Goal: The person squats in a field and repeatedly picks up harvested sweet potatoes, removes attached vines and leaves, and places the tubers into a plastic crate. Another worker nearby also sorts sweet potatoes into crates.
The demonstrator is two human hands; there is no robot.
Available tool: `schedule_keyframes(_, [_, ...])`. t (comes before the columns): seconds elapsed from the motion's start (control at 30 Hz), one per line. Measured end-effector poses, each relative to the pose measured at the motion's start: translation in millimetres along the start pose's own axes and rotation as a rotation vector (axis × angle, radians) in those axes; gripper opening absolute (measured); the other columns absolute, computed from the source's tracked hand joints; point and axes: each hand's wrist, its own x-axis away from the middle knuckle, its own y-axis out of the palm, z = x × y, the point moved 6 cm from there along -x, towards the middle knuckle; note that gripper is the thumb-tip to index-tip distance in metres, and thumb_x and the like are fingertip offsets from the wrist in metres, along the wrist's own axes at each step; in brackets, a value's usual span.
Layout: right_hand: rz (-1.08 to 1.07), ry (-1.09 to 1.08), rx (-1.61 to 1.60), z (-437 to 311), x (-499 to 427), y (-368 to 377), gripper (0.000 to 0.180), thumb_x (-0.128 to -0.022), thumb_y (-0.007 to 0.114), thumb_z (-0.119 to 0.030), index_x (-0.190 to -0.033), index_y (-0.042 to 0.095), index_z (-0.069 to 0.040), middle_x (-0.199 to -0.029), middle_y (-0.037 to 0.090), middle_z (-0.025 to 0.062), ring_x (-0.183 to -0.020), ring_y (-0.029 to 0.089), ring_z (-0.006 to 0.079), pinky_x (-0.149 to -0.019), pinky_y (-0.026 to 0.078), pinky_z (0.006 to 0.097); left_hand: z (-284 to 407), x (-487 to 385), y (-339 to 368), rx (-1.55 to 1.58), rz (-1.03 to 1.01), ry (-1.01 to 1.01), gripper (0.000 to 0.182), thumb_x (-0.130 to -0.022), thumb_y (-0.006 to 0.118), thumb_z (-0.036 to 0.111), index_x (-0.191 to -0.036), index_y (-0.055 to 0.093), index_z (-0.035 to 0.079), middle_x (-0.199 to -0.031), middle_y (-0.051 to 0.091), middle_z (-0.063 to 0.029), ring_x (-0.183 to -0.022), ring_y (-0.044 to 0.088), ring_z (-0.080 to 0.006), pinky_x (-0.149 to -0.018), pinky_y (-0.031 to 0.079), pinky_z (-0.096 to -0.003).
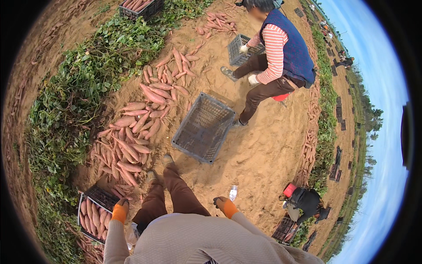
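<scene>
My left hand (121, 210), in an orange glove with dark fingers, hangs beside a black plastic crate (103, 197) filled at its near end with sweet potatoes (95, 216). Whether it touches the crate is unclear. My right hand (226, 206), gloved the same way, is held low with its fingers curled; nothing is plainly seen in it. A clear plastic bottle (233, 193) lies on the soil just beyond it. Before my feet spreads a long heap of pinkish-red sweet potatoes (127, 148). To its right an empty grey plastic crate (204, 127) rests on the sand.
Green vines (75, 89) line the left. Ahead, a person in a blue vest (286, 49) sits low, one gloved hand at another grey crate (238, 49). At lower right another person (306, 204) bends over a crate (284, 228). A row of sweet potatoes (310, 142) runs along the right.
</scene>
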Motion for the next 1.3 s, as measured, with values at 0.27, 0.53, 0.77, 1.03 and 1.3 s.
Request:
schedule_keyframes(0.27, [-0.015, -0.071, -0.127, -27.7, -51.3, -16.9, 0.038, -0.096, 0.056, -0.029, -0.117, 0.071, -0.001, -0.097, 0.071, 0.0054, -0.083, 0.062, 0.0148, -0.08, 0.051, 0.0307, 36.6, -20.0, 25.2, -0.074, 0.038, 0.027, 0.038, -0.096, 0.055, 0.032, -0.127, 0.068, 0.013, -0.119, 0.07, -0.0222, -0.118, 0.064, -0.0353, -0.102, 0.047, -0.04])
schedule_keyframes(0.53, [-0.164, -0.182, 0.056, -97.5, -73.6, 20.7, 0.04, -0.097, 0.053, -0.027, -0.122, 0.069, -0.002, -0.106, 0.074, 0.0122, -0.096, 0.067, 0.0204, -0.089, 0.051, 0.0322, 33.4, 20.1, 38.5, -0.107, -0.071, -0.146, 0.041, -0.097, 0.054, 0.037, -0.13, 0.066, 0.017, -0.127, 0.066, -0.0224, -0.123, 0.06, -0.0384, -0.106, 0.045, -0.0417])
schedule_keyframes(0.77, [-0.024, -0.225, 0.437, -101.2, -105.5, 9.7, 0.045, -0.096, 0.053, -0.038, -0.123, 0.068, -0.006, -0.118, 0.07, 0.0224, -0.111, 0.065, 0.0388, -0.096, 0.049, 0.0425, 88.5, 27.4, 88.1, -0.447, -0.301, 0.062, 0.044, -0.097, 0.053, 0.036, -0.137, 0.059, 0.02, -0.129, 0.066, -0.0169, -0.123, 0.06, -0.0364, -0.103, 0.047, -0.0464])
schedule_keyframes(1.03, [0.121, -0.258, 0.802, -142.0, -204.8, 40.1, 0.054, -0.094, 0.057, -0.042, -0.135, 0.059, -0.007, -0.126, 0.066, 0.0225, -0.116, 0.062, 0.0424, -0.101, 0.048, 0.0449, 96.2, 35.7, 257.6, -1.088, -0.903, 0.618, 0.031, -0.093, 0.061, 0.026, -0.113, 0.075, 0.008, -0.124, 0.068, -0.0107, -0.119, 0.059, -0.0282, -0.102, 0.042, -0.0414])
schedule_keyframes(1.3, [0.257, -0.382, 1.117, -151.1, -365.9, 103.1, 0.068, -0.09, 0.066, -0.042, -0.141, 0.051, -0.001, -0.139, 0.059, 0.0206, -0.119, 0.062, 0.0351, -0.104, 0.048, 0.0437, -1.0, 41.0, 322.3, -0.761, -1.299, 0.271, 0.048, -0.098, 0.044, 0.039, -0.136, 0.059, 0.015, -0.124, 0.069, -0.0127, -0.113, 0.067, -0.028, -0.096, 0.051, -0.0428])
